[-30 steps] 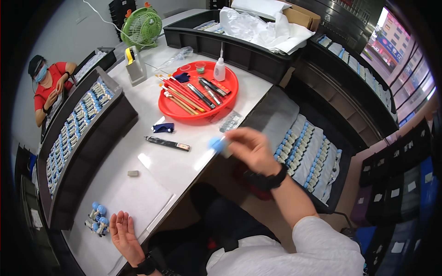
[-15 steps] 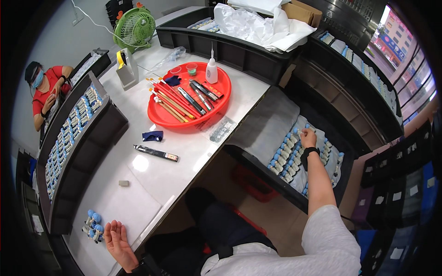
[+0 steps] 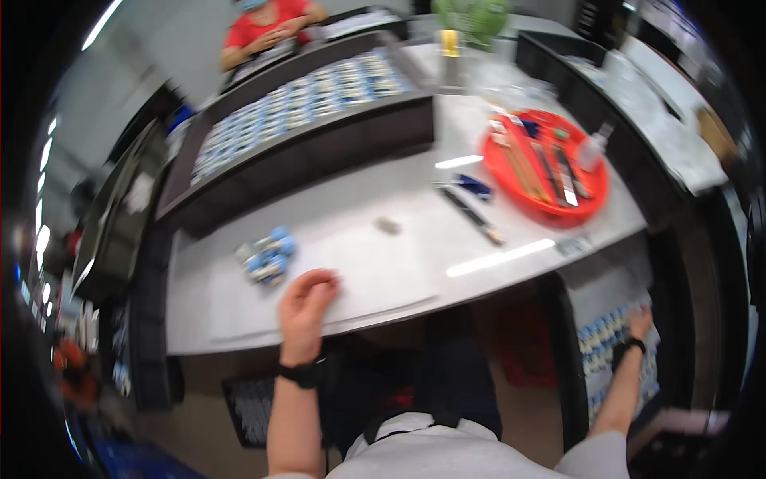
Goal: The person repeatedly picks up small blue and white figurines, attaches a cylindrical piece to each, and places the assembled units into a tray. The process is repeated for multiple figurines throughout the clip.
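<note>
My left hand (image 3: 306, 307) hovers over the front edge of the white table, its fingers loosely bent and no object visible in it. Just beyond it, a small cluster of blue-and-white figurines (image 3: 270, 254) lies on a white sheet (image 3: 359, 279). At the far right my right hand (image 3: 640, 321) reaches down into a dark tray (image 3: 568, 351) lined with grey cloth. Rows of similar figurines (image 3: 600, 334) lie there beside its fingers. Motion blur hides whether those fingers pinch one.
A dark crate (image 3: 319, 148) of figurines stands at the back of the table. On the right sits a red basin (image 3: 550, 211) with brushes and pens. A dark pen (image 3: 471, 214), a blue cloth (image 3: 474, 187) and a grey block (image 3: 388, 226) lie between. A co-worker (image 3: 267, 32) sits opposite.
My view has swung left, shifting the table and tray rightward in the picture. My left hand's fingers are more bent than before. My right hand remains at the figurines in the tray.
</note>
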